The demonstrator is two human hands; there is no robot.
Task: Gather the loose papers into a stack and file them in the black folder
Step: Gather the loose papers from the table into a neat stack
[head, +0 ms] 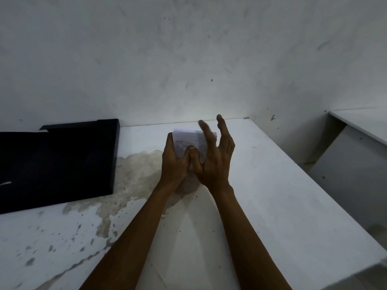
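- Left hand (pixel 175 159) curls round the papers (pixel 188 141), thumb pressed on their near face.
- Right hand (pixel 216 158) just right of the papers, fingers (pixel 206 130) spread, blurred, thumb meeting the left thumb.
- Both forearms reach forward, bare.

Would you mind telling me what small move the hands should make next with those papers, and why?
Probably close the right hand onto the papers to square them. The left hand grips the stack above the table, while the right hand's fingers are spread and blurred beside it. The black folder lies apart to the left, so filing comes after.
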